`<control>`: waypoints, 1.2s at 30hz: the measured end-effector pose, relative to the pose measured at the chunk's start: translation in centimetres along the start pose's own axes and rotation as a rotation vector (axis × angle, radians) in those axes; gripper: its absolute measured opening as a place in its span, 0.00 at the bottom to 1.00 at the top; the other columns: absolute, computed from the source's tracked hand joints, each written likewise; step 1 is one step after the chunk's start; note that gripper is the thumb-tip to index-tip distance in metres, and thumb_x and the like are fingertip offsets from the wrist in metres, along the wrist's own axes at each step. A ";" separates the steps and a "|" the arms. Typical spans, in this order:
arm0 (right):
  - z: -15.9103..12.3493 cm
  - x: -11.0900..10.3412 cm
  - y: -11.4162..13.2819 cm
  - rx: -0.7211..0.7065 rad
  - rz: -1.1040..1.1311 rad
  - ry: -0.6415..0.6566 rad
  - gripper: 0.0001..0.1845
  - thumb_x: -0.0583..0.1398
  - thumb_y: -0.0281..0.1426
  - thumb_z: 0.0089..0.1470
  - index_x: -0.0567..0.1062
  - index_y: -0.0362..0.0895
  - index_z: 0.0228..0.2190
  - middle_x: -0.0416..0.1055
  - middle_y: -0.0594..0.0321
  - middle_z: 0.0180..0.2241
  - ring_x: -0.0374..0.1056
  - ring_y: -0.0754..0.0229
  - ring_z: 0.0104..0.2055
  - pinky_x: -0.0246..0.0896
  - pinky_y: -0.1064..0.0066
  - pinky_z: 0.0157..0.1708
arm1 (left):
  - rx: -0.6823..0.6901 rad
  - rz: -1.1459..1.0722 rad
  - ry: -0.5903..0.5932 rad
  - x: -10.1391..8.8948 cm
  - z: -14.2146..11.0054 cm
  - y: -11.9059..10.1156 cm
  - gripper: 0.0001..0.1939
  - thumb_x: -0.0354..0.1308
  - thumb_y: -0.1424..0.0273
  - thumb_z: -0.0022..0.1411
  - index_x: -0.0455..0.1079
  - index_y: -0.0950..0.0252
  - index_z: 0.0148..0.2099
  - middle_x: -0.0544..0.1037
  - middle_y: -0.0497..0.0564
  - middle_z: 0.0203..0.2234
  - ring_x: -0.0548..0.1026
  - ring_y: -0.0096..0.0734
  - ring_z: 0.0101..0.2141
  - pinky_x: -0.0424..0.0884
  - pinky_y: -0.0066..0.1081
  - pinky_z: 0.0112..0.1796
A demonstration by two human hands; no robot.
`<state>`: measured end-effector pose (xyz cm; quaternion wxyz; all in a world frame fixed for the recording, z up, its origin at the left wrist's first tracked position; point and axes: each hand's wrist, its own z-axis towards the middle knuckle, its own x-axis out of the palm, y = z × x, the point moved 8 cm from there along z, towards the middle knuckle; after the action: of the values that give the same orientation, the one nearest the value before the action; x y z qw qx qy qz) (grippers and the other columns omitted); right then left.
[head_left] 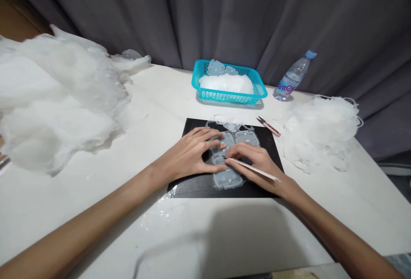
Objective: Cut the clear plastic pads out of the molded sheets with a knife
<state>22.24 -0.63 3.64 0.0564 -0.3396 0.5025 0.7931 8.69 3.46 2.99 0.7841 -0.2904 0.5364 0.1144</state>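
A translucent grey moulded sheet (227,179) with rounded panels and ragged edges lies on a black mat (192,190). My left hand (195,152) rests on its left side, fingers spread and fingertips touching the sheet. In my right hand (257,161) is a slim, white pen-like tool (255,169), gripped like a pencil. Its tip points down at the middle of the sheet, close to my left fingertips, and is too small to make out. Thin frayed strips (229,124) of the same clear material stick out at the sheet's far end.
A blue basket (231,97) holding white and translucent pieces stands behind the mat. Right of it are a water bottle (293,77), small thread snips (269,126) and a pile of clear scraps (321,129). A large heap of whitish translucent sheets (61,103) covers the left.
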 end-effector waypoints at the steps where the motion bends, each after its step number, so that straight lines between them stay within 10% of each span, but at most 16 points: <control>1: -0.1 0.1 0.1 -0.007 -0.004 0.009 0.03 0.59 0.28 0.68 0.74 0.46 0.40 0.75 0.62 0.40 0.72 0.60 0.44 0.65 0.69 0.47 | 0.000 0.001 -0.002 0.0 0.0 0.0 0.27 0.60 0.46 0.64 0.77 0.61 0.53 0.75 0.56 0.60 0.70 0.51 0.60 0.62 0.49 0.62; 36: -0.5 0.4 0.3 -0.143 -0.203 0.069 0.07 0.55 0.31 0.71 0.73 0.45 0.46 0.76 0.54 0.45 0.72 0.55 0.50 0.68 0.60 0.53 | 0.008 -0.049 -0.021 0.0 0.1 0.1 0.27 0.62 0.46 0.63 0.76 0.59 0.54 0.75 0.56 0.60 0.72 0.48 0.60 0.54 0.49 0.67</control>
<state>22.03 -1.30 3.47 0.0947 -0.4189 0.4094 0.8050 8.72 3.63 2.99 0.7935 -0.2988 0.5214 0.0961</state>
